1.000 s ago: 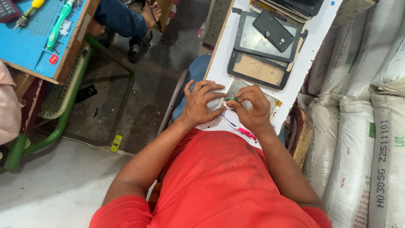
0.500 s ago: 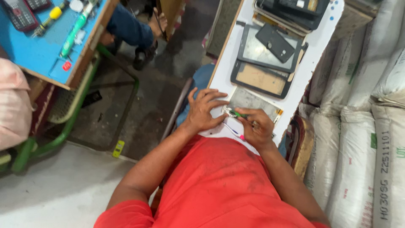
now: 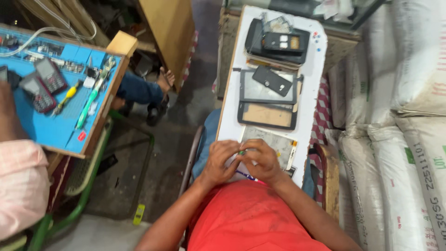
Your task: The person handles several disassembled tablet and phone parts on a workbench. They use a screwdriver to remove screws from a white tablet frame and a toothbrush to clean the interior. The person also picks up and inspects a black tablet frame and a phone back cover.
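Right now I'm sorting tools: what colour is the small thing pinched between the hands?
Green, seen in the head view.

Dark concrete floor [image 3: 153,153], stacked white sacks [image 3: 395,153] — blue-topped bench [image 3: 51,125], wooden cabinet [image 3: 169,32]

My head camera is looking steeply down from above, fairly near, over my chest onto the white surface [image 3: 304,135] ahead.
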